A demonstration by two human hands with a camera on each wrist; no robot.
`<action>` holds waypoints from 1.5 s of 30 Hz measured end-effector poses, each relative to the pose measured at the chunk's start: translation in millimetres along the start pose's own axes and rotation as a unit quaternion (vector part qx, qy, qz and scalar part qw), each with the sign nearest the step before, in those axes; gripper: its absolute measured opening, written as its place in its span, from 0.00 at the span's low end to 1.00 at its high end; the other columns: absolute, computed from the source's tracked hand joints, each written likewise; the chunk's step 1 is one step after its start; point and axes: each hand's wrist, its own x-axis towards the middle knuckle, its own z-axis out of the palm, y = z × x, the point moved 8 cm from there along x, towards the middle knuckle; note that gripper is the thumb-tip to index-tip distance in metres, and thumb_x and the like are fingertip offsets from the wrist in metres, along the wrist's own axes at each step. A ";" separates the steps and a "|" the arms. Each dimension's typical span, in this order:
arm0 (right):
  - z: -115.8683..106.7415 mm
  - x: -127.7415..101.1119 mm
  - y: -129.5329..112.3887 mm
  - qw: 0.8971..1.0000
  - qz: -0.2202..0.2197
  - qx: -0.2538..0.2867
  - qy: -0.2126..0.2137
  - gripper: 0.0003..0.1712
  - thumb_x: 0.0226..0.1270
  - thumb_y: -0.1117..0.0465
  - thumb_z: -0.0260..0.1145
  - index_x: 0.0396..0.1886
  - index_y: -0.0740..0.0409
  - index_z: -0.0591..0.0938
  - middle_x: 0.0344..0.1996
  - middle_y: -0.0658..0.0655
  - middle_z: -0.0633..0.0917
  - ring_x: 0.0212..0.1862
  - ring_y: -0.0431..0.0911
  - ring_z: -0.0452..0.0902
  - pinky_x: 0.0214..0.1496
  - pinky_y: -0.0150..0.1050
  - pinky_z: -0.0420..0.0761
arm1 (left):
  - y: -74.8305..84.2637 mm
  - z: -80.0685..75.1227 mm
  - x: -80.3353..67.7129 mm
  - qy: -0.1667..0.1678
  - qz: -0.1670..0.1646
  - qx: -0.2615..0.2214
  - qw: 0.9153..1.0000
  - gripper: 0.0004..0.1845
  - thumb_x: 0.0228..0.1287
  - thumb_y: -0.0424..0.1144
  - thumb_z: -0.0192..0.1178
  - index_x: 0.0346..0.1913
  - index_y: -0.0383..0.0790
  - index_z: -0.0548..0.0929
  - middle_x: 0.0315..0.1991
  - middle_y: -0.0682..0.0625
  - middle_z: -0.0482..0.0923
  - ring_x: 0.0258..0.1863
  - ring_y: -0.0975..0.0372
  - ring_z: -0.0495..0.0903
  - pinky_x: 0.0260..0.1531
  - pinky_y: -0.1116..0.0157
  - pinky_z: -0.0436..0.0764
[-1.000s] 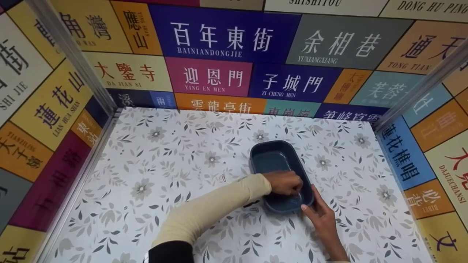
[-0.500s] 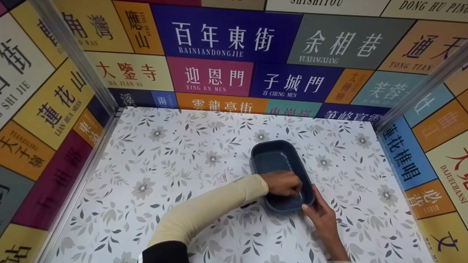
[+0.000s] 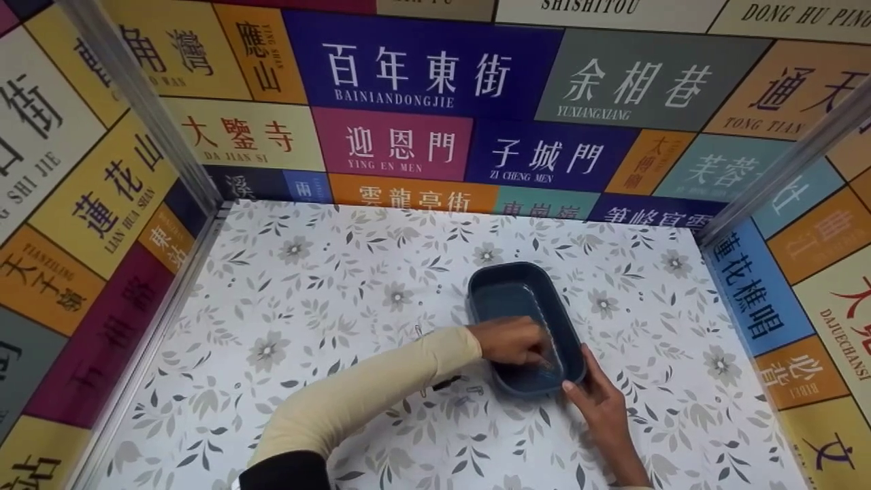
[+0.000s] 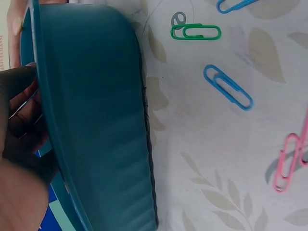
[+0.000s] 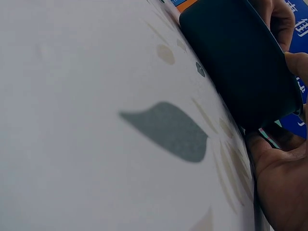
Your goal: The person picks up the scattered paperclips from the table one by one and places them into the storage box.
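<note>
A dark blue, deep rectangular box (image 3: 517,292) with rounded corners stands on the table, angled slightly. My left hand (image 3: 512,339) reaches over its near-left side, fingers bent down inside toward the bottom. The left wrist view shows those fingers partly behind the wall of the box (image 4: 91,110), so whether they pinch anything is hidden. At the near-right corner, my right hand (image 3: 602,401) grips the box, thumb at the rim and fingers along the outer side. Outside the box lie a green paper clip (image 4: 196,32), a blue paper clip (image 4: 228,87) and pink paper clips (image 4: 287,162).
A floral-patterned white cloth (image 3: 272,306) covers the table. Panels with coloured lettering (image 3: 408,61) stand at the back and both sides, joined by metal corner posts. Another blue paper clip (image 4: 237,5) is at the top edge of the left wrist view.
My left hand has drawn slightly to the left inside the box, and the forearm has shifted left with it. The box and my right hand stay nearly where they were.
</note>
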 end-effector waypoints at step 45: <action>-1.2 0.1 1.1 1.000 0.010 -0.013 -0.003 0.45 0.77 0.72 0.71 0.87 0.63 0.62 0.86 0.68 0.60 0.79 0.27 0.62 0.75 0.24 0.67 | -17.1 -41.9 -90.4 0.205 -0.033 -0.087 0.974 0.06 0.77 0.34 0.70 0.48 0.34 0.92 0.44 0.45 0.89 0.46 0.57 0.85 0.52 0.61 0.84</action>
